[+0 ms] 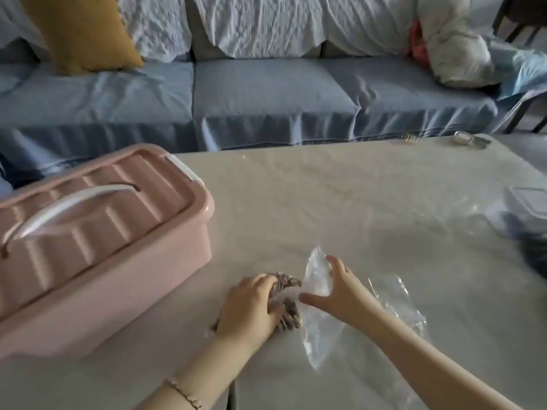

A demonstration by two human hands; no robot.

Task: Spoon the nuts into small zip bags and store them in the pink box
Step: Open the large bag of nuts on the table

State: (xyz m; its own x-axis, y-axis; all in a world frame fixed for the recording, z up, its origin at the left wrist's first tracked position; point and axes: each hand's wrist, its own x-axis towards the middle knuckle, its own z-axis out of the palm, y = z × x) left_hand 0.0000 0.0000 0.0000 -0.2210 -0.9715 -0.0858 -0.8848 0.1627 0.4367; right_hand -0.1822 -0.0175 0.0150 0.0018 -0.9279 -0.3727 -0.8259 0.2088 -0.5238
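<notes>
Left hand curled round a small bag of brown nuts.
Right hand, fingers spread, touches a clear plastic zip bag on the tabletop.

Barely see the nut bag
fingers of the left hand curl over it, contents just a blur; far right of the fingers a smeary clear tub runs off-frame.

Light: dim, diffuse, flat; source not in view. Shadows soft, with no clear edges. Pale glare on clear bag and on box handle. Whole frame soft; right edge smeared, worst at dark shape. Wide-angle bend: far table edge curves.
</notes>
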